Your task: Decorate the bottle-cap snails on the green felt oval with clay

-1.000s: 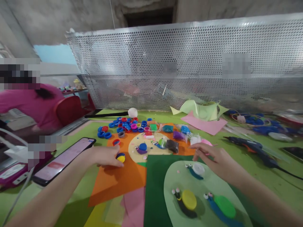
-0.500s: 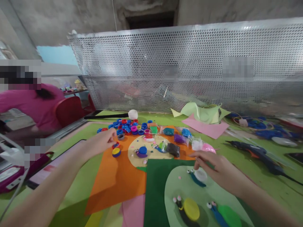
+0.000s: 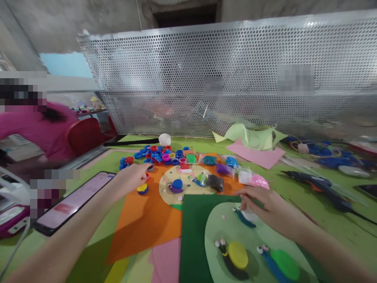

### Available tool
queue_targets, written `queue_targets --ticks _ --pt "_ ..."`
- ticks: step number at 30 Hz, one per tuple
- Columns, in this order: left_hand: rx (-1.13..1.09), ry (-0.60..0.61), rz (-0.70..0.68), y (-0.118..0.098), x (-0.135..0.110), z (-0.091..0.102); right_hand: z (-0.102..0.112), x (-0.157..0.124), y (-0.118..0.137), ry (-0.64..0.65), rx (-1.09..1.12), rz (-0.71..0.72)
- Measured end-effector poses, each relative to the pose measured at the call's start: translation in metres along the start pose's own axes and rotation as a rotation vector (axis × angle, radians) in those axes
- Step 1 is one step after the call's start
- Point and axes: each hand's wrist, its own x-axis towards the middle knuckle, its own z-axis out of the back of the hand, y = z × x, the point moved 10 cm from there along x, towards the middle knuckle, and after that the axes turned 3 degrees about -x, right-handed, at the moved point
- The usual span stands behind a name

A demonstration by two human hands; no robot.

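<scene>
My left hand reaches out over the orange sheet. Its fingers are curled, with the tips closed on a small grey bottle cap at the edge of the pile of blue and red caps. A yellow and blue cap lies just below that hand. My right hand rests on the pale green felt oval, its fingers bent down around the white cap of a blue clay snail. A yellow-cap snail and a green-cap snail sit nearer me.
A phone lies at the left. A blue glue gun with its cord lies at the right. Small clay bags ring a beige disc. A perforated metal screen closes the back. A person in pink is far left.
My left hand left the yellow and blue cap, reached toward the cap pile, and now has its fingertips on the grey cap. My right hand stayed on the white snail cap.
</scene>
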Motion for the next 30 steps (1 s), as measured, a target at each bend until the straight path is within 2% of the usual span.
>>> queue_targets --ticks 5,15,26,30 --pt "0.106 0.063 0.046 0.006 0.006 -0.002 0.0 0.0 0.002 -0.001 0.009 0.014" --pt "0.075 0.151 0.009 0.009 0.008 -0.01 0.001 0.001 0.001 -0.009 -0.009 0.011" --pt "0.062 0.107 -0.02 0.015 0.008 -0.005 0.002 0.0 0.002 -0.003 -0.024 0.019" --pt "0.032 0.049 -0.026 0.005 0.009 0.007 0.004 0.0 0.002 -0.026 -0.071 0.032"
